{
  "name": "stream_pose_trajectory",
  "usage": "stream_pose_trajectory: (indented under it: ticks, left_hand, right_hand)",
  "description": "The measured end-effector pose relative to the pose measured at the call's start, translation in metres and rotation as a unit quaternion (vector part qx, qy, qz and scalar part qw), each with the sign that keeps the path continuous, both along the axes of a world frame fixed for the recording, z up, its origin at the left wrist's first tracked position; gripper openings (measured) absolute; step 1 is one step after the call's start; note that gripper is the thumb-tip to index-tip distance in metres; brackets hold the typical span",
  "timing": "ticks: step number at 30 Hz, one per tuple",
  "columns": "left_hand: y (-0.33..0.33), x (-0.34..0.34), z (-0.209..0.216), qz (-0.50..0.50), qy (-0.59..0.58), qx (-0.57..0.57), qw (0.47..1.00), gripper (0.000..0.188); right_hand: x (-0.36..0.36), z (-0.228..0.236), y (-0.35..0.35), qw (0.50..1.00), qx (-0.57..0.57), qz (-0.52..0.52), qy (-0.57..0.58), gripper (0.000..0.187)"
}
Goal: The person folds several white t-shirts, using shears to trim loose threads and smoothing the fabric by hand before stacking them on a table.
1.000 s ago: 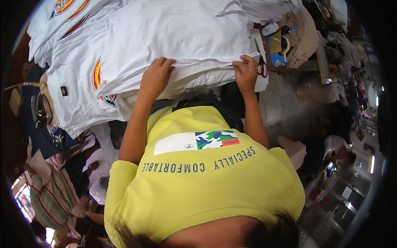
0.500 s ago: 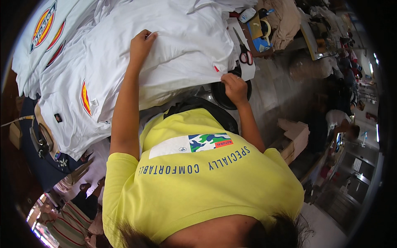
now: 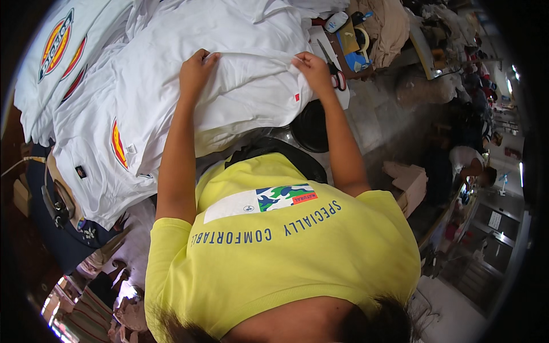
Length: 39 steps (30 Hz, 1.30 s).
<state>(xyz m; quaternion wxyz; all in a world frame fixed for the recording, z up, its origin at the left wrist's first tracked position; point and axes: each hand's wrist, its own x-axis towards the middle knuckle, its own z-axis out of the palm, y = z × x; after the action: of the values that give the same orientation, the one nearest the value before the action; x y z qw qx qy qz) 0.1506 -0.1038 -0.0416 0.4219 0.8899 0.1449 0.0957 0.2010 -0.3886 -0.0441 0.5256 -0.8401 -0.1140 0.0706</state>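
Note:
A white T-shirt (image 3: 251, 91) lies on top of a pile of white garments in front of me. My left hand (image 3: 196, 73) pinches its cloth between thumb and fingers. To the right, my right hand (image 3: 313, 70) grips the same shirt, and a raised fold runs between the two hands. A small red tag (image 3: 297, 97) shows on the shirt below my right hand. Scissors (image 3: 339, 79) with red-and-black handles lie just right of that hand, partly hidden by it.
White shirts with a red-and-yellow print (image 3: 56, 46) are heaped at the far left. A tape roll (image 3: 362, 39) and a white bottle (image 3: 336, 22) sit at the back right. Near my right forearm is a black round object (image 3: 310, 127). Other people work at the far right.
My right hand has moved up and away from the shirt's near right edge, bringing cloth with it. The red tag now lies below that hand. My left hand has barely moved.

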Motion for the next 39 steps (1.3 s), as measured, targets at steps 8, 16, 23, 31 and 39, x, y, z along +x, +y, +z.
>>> stream_pose_trajectory:
  ticks: [8, 16, 23, 31, 39]
  left_hand:
    - [-0.001, 0.003, 0.011, -0.006, 0.071, -0.052, 0.996, 0.039]
    - [0.008, 0.015, -0.001, -0.028, -0.001, 0.008, 1.0, 0.039]
    - [-0.002, 0.043, 0.031, -0.041, -0.086, 0.134, 0.986, 0.036]
    - [-0.016, 0.06, 0.031, -0.125, -0.132, 0.153, 0.971, 0.031]
    - [0.016, 0.082, 0.018, -0.086, -0.137, 0.162, 0.973, 0.034]
  right_hand:
    - [0.034, -0.007, -0.01, 0.993, 0.069, -0.007, 0.097, 0.024]
    - [0.027, 0.019, -0.007, 0.99, -0.057, 0.118, -0.048, 0.04]
    - [0.022, 0.022, 0.029, 0.956, -0.183, 0.016, -0.229, 0.04]
    - [0.026, 0.021, 0.068, 0.875, -0.321, -0.022, -0.362, 0.026]
    - [0.055, 0.029, 0.016, 0.977, -0.19, -0.009, -0.099, 0.016]
